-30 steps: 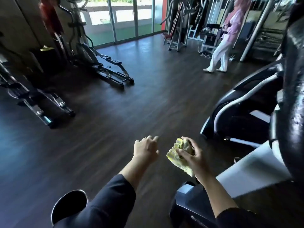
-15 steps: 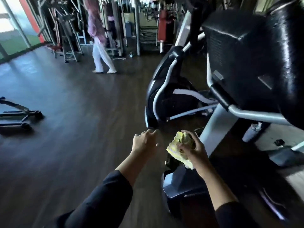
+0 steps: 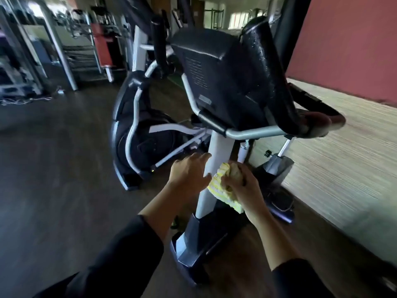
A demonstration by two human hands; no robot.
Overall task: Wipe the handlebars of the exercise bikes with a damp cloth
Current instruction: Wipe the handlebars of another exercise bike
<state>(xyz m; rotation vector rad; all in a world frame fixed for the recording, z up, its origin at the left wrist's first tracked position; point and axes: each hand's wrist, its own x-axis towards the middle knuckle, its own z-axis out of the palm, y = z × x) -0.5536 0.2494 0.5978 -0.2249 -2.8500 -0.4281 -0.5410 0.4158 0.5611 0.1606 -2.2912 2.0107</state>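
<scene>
An exercise bike stands right in front of me, with a black console point(image 3: 225, 82) on a white post point(image 3: 212, 175). Its black handlebar point(image 3: 277, 82) rises at the right of the console and curves toward a grip end point(image 3: 318, 123); a silver bar point(image 3: 253, 133) runs under the console. My right hand point(image 3: 242, 186) grips a bunched yellow cloth point(image 3: 221, 188) in front of the post, well below the handlebar. My left hand point(image 3: 189, 173) hovers beside the cloth, fingers relaxed, holding nothing.
A second machine point(image 3: 137, 134) with a black flywheel housing stands just behind to the left. Weight racks point(image 3: 32, 61) and a red-padded station point(image 3: 105, 48) line the back left. A red wall point(image 3: 348, 39) and pale carpet point(image 3: 343, 168) lie to the right.
My view has swung right, from open floor to the bike's console and handlebar. Both hands stay together in front of me, the right still gripping the cloth. The person in white has left view.
</scene>
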